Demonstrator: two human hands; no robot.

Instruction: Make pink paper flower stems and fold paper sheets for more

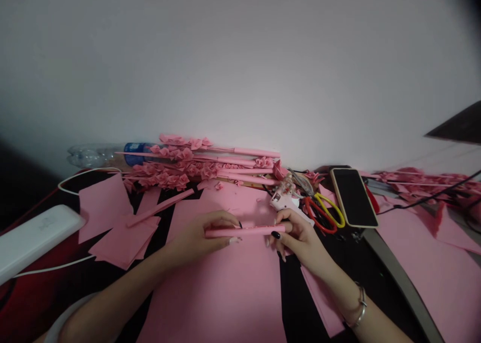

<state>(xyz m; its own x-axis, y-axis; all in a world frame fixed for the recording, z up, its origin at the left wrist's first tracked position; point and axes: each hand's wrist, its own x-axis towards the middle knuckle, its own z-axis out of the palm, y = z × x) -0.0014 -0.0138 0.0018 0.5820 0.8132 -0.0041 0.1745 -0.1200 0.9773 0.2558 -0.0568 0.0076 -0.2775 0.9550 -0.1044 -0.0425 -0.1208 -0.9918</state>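
A thin rolled tube of pink paper lies level between my two hands, above a large pink sheet. Around its left end, my left hand is closed, thumb below and fingers above. The right end sits between the thumb and fingers of my right hand. Just behind my right hand is a pale pink glue gun, partly hidden by the fingers. Scissors with red handles and scissors with yellow handles lie to its right.
Pink paper flowers on stems lie along the wall beside a plastic bottle. A phone is at the right. Cut pink sheets and a white device with a cable are at the left.
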